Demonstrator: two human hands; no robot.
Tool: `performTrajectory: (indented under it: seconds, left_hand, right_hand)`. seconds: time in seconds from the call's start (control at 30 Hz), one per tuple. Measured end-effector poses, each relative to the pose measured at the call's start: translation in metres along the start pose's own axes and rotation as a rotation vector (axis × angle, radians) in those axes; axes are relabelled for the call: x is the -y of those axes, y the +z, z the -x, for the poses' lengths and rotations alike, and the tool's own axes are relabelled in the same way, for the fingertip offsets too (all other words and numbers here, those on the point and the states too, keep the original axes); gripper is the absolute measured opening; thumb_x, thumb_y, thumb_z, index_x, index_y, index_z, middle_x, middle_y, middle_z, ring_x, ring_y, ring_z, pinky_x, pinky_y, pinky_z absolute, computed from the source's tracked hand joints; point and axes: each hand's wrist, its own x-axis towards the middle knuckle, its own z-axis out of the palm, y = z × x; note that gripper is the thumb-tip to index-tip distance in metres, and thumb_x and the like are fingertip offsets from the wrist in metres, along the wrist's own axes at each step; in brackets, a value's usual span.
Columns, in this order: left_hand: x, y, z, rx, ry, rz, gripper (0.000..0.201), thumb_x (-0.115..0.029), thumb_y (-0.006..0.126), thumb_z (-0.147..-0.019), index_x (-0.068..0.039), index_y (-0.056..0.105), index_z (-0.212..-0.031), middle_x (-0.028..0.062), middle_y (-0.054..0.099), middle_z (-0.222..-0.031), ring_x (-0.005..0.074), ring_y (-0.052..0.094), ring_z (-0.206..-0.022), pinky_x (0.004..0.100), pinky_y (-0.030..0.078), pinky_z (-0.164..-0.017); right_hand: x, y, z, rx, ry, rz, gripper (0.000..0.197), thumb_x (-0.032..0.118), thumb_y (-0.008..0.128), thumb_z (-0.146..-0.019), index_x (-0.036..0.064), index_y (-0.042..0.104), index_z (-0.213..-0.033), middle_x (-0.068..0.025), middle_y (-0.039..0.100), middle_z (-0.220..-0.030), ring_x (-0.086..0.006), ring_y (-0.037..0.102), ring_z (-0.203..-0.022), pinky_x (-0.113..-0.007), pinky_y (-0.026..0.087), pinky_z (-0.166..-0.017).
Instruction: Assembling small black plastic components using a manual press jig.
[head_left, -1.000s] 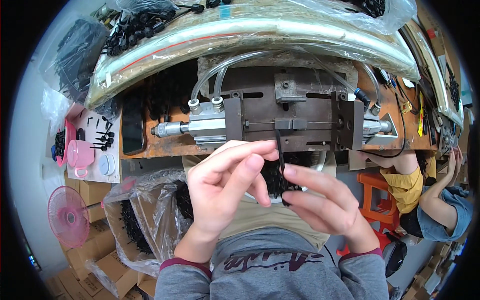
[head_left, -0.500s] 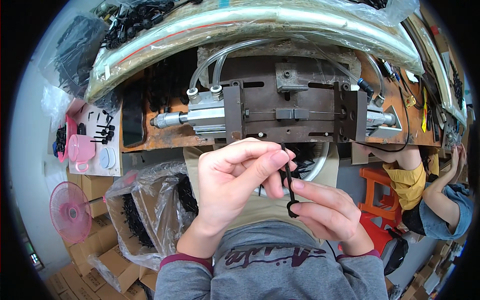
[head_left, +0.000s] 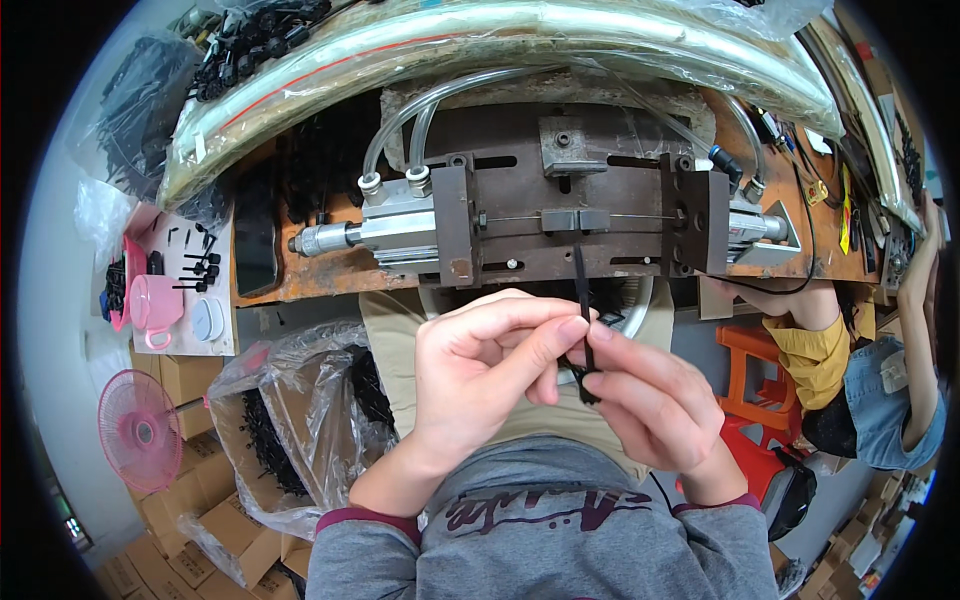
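Observation:
A thin black rod with a wider knob at its near end (head_left: 584, 290) is held upright in the picture between my two hands. My left hand (head_left: 470, 375) pinches its middle between thumb and forefinger. The fingers of my right hand (head_left: 660, 400) close on it lower down, by the knob, which they partly cover. The rod's far tip overlaps the near part of a brown metal fixture (head_left: 520, 255), just short of a small grey block (head_left: 575, 220) at its centre. Whether the tip touches the fixture I cannot tell.
Silver air cylinders (head_left: 400, 232) with clear hoses flank the fixture on the wooden bench. At left are a pink cup (head_left: 157, 305), a pink fan (head_left: 140, 430) and a plastic-lined box (head_left: 300, 410) of black parts. A co-worker's arm (head_left: 920, 300) shows at right, near an orange stool (head_left: 750, 370).
The rod has moved away from me, its far tip now over the fixture's near part. My right hand has come closer to my left. The co-worker's arm has shifted.

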Motion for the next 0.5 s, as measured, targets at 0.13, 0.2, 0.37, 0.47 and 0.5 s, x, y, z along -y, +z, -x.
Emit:
performTrajectory:
  seconds: [0.13, 0.2, 0.37, 0.47, 0.5]
  left_hand:
    - [0.007, -0.002, 0.004, -0.050, 0.158, -0.350, 0.018, 0.003, 0.068, -0.090, 0.003, 0.073, -0.107, 0.0123, 0.072, -0.095, 0.0091, 0.063, -0.064, 0.0205, 0.048, -0.052]
    - [0.013, -0.007, 0.007, -0.069, 0.306, -0.555, 0.018, 0.002, 0.071, -0.088, 0.001, 0.074, -0.106, 0.0102, 0.072, -0.092, 0.0095, 0.065, -0.068, 0.0211, 0.051, -0.055]
    - [0.015, -0.007, 0.008, -0.039, 0.528, -0.743, 0.021, 0.004, 0.078, -0.077, 0.002, 0.074, -0.097, 0.0120, 0.071, -0.086, 0.0191, 0.068, -0.067, 0.0277, 0.053, -0.056]
    - [0.015, -0.007, 0.008, 0.001, 0.568, -0.784, 0.020, 0.007, 0.075, -0.079, 0.002, 0.075, -0.098, 0.0124, 0.073, -0.088, 0.0153, 0.068, -0.068, 0.0250, 0.054, -0.058]
    - [0.015, -0.007, 0.008, 0.005, 0.584, -0.794, 0.020, 0.006, 0.075, -0.078, 0.002, 0.075, -0.097, 0.0123, 0.073, -0.087, 0.0166, 0.068, -0.068, 0.0256, 0.055, -0.058]
  right_hand:
    - [-0.014, 0.003, -0.007, 0.045, 0.053, 0.192, 0.029, -0.004, 0.073, -0.071, -0.0064, 0.065, -0.099, -0.0268, 0.064, -0.123, -0.0290, 0.069, -0.082, -0.036, 0.056, -0.069]
    - [-0.024, 0.005, -0.008, 0.112, 0.084, 0.307, 0.028, 0.000, 0.071, -0.074, -0.0052, 0.063, -0.101, -0.0247, 0.063, -0.126, -0.0281, 0.068, -0.082, -0.035, 0.055, -0.073]
    - [-0.030, 0.013, -0.019, 0.226, 0.061, 0.508, 0.026, 0.009, 0.065, -0.076, -0.0009, 0.061, -0.100, -0.0219, 0.062, -0.131, -0.0173, 0.063, -0.068, -0.029, 0.051, -0.067]
    - [-0.027, 0.009, -0.029, 0.285, 0.096, 0.543, 0.024, 0.009, 0.064, -0.076, 0.0009, 0.061, -0.098, -0.0226, 0.061, -0.132, -0.0131, 0.061, -0.061, -0.028, 0.048, -0.062]
    - [-0.025, 0.009, -0.031, 0.299, 0.102, 0.548, 0.024, 0.010, 0.064, -0.076, 0.0012, 0.061, -0.097, -0.0228, 0.061, -0.132, -0.0124, 0.061, -0.059, -0.027, 0.048, -0.061]
